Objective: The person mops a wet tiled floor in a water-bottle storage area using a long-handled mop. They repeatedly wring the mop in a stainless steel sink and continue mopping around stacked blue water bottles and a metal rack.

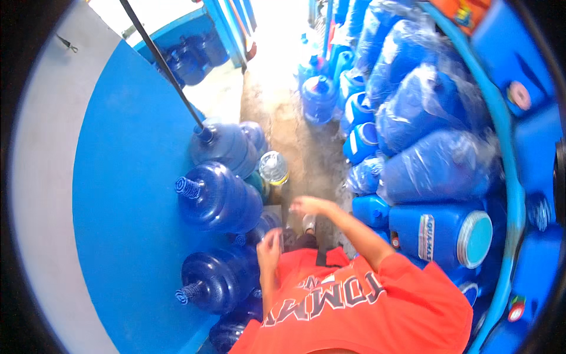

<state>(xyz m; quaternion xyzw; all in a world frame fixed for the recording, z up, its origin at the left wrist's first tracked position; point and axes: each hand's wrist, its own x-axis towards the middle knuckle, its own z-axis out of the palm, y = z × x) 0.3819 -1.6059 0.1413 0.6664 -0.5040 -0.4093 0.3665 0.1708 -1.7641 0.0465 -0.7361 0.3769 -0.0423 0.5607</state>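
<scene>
My left hand point(269, 246) is raised beside the blue water jugs, its fingers loosely bent and a little apart, with nothing visible in them. In front of my body, over the walkway, my right hand point(308, 205) points leftward; its fingers are blurred, and I cannot tell whether they are closed. Nearest to the left hand are a large blue water jug point(221, 197) lying on its side, neck toward the wall, and another blue jug point(218, 277) below it. A clear bottle with a yellow band point(273, 167) stands on the floor beyond my hands.
Plastic-wrapped blue containers point(439, 162) are stacked along the right, beside a blue drum with a turquoise lid point(474, 239). A blue jug point(319, 99) stands farther down the concrete walkway point(292, 127). A dark pole point(165, 68) slants along the blue-and-white wall point(130, 177).
</scene>
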